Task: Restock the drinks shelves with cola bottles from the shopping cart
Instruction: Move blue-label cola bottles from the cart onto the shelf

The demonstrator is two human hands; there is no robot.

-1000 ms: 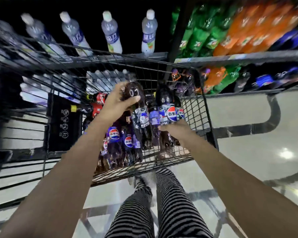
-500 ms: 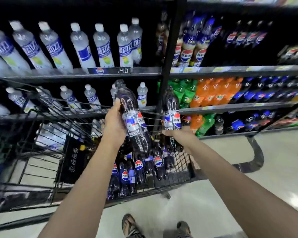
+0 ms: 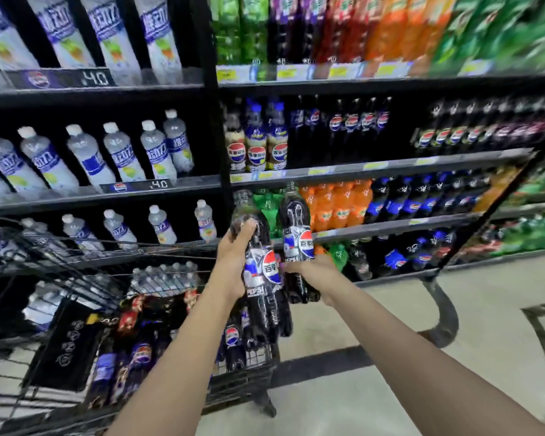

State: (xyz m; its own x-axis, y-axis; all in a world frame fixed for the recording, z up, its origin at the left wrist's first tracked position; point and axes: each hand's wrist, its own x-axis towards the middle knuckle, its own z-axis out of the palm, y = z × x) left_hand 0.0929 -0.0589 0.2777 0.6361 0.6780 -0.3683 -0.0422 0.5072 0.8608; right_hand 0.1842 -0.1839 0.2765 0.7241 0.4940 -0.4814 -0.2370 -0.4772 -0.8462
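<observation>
My left hand grips a dark cola bottle around its upper body, held upright above the cart's right end. My right hand holds a second cola bottle near its base, just right of the first. Both bottles have red, white and blue labels and stand in front of the lower shelves. More cola bottles lie in the black wire shopping cart below. Cola bottles fill part of the middle shelf straight ahead.
White drink bottles line the shelves on the left. Orange, green and blue-labelled sodas fill the right-hand shelves. A black upright post divides the shelf bays. A pale floor with a dark stripe runs along the right.
Both hands have lifted their cola bottles up out of the cart and higher toward the shelves. My head has tilted up, so higher shelves show and my feet are out of view.
</observation>
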